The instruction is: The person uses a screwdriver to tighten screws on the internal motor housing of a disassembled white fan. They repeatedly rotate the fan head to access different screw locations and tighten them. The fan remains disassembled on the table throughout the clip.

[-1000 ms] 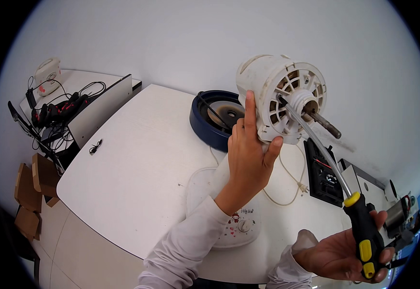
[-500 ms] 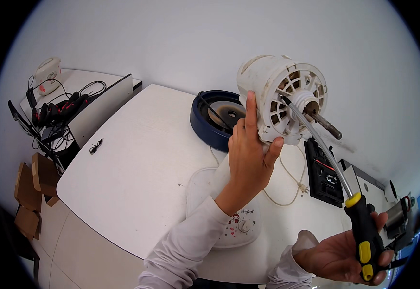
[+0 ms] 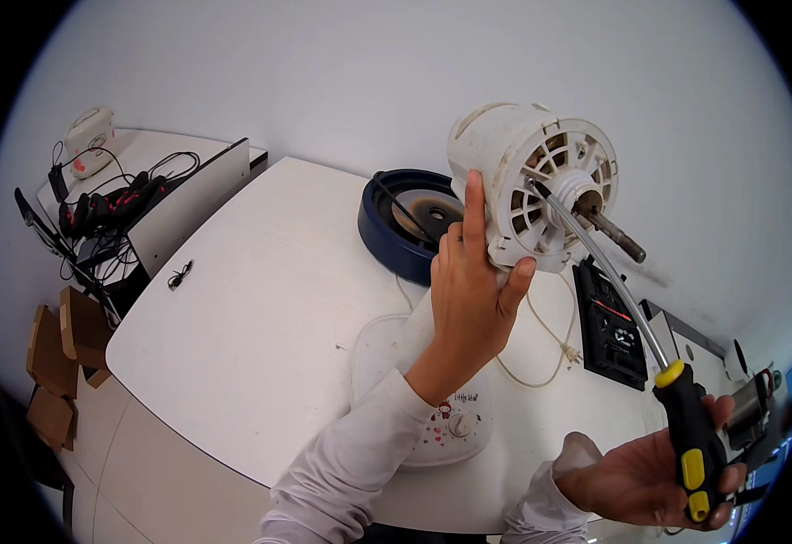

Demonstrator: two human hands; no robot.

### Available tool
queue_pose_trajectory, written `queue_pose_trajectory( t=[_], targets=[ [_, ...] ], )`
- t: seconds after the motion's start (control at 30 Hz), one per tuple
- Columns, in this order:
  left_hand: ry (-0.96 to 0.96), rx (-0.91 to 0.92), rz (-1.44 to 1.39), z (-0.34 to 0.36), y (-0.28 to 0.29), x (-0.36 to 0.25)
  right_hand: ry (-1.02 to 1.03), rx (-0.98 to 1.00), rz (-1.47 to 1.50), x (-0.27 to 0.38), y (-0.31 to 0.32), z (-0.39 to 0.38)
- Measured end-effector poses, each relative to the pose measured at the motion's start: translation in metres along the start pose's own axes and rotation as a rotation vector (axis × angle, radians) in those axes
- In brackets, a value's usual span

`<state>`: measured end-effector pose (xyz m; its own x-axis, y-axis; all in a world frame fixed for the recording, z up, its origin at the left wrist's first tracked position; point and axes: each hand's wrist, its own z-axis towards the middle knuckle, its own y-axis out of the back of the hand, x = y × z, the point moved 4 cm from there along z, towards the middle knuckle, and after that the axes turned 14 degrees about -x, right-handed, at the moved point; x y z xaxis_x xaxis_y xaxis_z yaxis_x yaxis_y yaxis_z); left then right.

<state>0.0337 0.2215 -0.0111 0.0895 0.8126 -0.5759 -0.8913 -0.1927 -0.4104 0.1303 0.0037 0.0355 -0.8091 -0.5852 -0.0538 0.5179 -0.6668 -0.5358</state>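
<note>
A white fan motor housing point(image 3: 496, 145) with a slotted round face and a protruding metal shaft point(image 3: 621, 239) stands on a white base with a knob point(image 3: 459, 424). My left hand point(image 3: 473, 290) grips the housing from its near left side, index finger stretched up along it and thumb below. In my right hand point(image 3: 641, 476), lower right, is a screwdriver point(image 3: 686, 417) with a black and yellow handle. Its long shank curves in the picture up to the slotted face, where the tip sits at an opening left of the shaft. The exact contact of the tip is hidden.
A dark blue round part point(image 3: 387, 249) lies behind the housing on the white table point(image 3: 251, 317). A pale cord with a plug point(image 3: 570, 352) and a black tool case point(image 3: 612, 331) are to the right. A small black cable point(image 3: 180, 275) lies left; cardboard boxes point(image 3: 51, 363) stand on the floor.
The screwdriver's handle has tilted and shifted slightly to the right, with my right hand's fingers moving on it. My left hand and the motor housing have stayed in place.
</note>
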Motion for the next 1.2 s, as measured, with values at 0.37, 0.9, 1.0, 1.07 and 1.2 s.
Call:
queue_pose_trajectory(
  t=[0.37,0.9,1.0,1.07,1.2],
  targets=[
    [0.005,-0.002,0.007,-0.001,0.0,0.0,0.018,-0.022,-0.002,0.005,-0.006,-0.003],
    [-0.008,-0.002,-0.015,0.0,0.0,-0.001,-0.005,0.009,0.035,-0.001,0.003,0.0],
    [-0.002,0.006,-0.01,0.0,0.001,-0.002,0.002,0.012,0.029,0.0,0.002,0.0],
    [0.003,0.01,-0.001,0.0,0.001,-0.002,-0.001,0.018,0.031,0.0,0.002,0.0],
    [-0.003,0.004,0.001,-0.001,0.0,-0.002,-0.01,0.018,-0.002,0.001,-0.002,0.001]
  ],
)
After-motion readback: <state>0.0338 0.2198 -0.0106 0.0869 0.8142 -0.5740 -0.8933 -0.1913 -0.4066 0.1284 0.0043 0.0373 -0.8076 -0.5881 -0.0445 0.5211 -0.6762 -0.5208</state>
